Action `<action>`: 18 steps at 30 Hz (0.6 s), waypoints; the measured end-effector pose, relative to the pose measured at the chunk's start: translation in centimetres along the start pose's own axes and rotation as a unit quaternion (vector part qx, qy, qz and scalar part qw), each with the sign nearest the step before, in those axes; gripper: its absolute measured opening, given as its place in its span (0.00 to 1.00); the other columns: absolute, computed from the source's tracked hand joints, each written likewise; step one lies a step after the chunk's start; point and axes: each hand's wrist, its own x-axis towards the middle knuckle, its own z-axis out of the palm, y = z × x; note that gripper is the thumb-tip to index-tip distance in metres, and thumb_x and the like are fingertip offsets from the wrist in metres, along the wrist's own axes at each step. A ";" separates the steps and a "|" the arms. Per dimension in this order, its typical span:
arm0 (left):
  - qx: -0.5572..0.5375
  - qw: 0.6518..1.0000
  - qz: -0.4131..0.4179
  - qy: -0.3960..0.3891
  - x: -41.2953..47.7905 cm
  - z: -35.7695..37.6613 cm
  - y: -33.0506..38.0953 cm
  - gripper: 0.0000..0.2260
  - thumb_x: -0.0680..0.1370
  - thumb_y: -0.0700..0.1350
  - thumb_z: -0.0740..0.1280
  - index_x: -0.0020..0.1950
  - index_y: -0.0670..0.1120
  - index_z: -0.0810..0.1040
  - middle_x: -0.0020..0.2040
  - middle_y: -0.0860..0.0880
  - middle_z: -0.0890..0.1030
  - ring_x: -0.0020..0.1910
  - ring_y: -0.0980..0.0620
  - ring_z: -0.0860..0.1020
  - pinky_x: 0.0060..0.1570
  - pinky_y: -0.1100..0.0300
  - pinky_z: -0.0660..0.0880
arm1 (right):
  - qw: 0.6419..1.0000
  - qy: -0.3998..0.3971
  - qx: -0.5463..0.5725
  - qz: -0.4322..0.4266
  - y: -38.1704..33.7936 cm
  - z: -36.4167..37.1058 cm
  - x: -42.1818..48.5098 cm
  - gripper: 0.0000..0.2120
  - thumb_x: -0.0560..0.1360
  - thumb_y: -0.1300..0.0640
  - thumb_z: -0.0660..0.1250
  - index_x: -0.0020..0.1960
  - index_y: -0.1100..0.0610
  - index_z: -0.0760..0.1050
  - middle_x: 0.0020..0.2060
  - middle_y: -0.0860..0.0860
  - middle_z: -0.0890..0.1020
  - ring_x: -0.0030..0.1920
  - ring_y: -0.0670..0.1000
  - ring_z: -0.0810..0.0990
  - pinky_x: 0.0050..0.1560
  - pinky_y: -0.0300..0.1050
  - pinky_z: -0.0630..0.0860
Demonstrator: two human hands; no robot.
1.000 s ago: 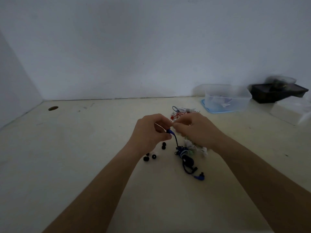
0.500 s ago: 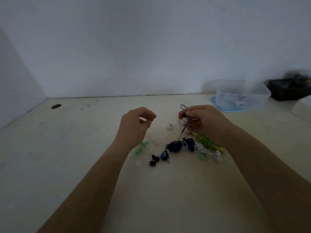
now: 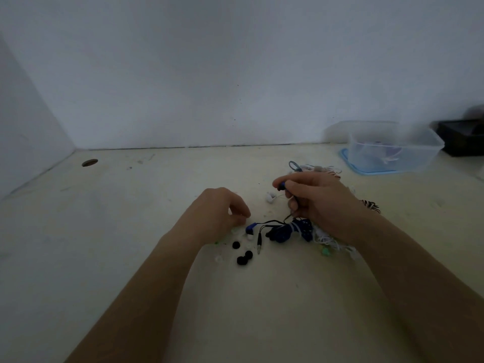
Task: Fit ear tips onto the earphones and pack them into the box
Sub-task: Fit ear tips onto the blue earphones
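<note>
We note right grip (image 3: 324, 203) pinching blue earbud (image 3: 282, 185); left grip (image 3: 217, 214) curled at tabletop (image 3: 131, 231), contents undeterminable. Loose black ear tips (image 3: 248, 254) just beside. Bundled blue earphones (image 3: 284, 231) unpacked; box (image 3: 419, 153) well apart. Fitting stage, we judge; packing outstanding.

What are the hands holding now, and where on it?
The right hand pinches the blue earbud by its body, between thumb and forefinger. The left hand curls over the table; whether it holds anything cannot be told.
</note>
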 end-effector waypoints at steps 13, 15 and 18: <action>-0.036 0.998 0.002 0.054 -0.4 0.3 0.5 0.04 0.81 0.44 0.64 0.49 0.52 0.76 0.47 0.56 0.78 0.41 0.60 0.73 0.44 0.65 0.69 | 0.988 0.041 -0.109 -0.102 1.1 1.3 -0.9 0.05 0.76 0.63 0.70 0.50 0.57 0.82 0.39 0.54 0.87 0.39 0.52 0.85 0.45 0.44 0.83; -0.066 0.995 0.008 0.080 -0.4 0.5 0.5 0.05 0.81 0.43 0.65 0.48 0.54 0.74 0.45 0.59 0.77 0.43 0.59 0.74 0.42 0.68 0.68 | 0.987 0.033 -0.117 -0.107 1.1 1.5 -1.0 0.05 0.76 0.64 0.71 0.50 0.58 0.82 0.40 0.54 0.87 0.40 0.52 0.86 0.45 0.44 0.84; -0.149 0.983 0.012 0.109 -0.6 0.7 0.5 0.06 0.80 0.43 0.67 0.49 0.54 0.77 0.44 0.59 0.78 0.42 0.60 0.77 0.42 0.71 0.71 | 0.986 0.022 -0.123 -0.107 1.2 1.5 -1.0 0.05 0.75 0.64 0.72 0.50 0.59 0.82 0.40 0.54 0.87 0.41 0.53 0.87 0.47 0.45 0.84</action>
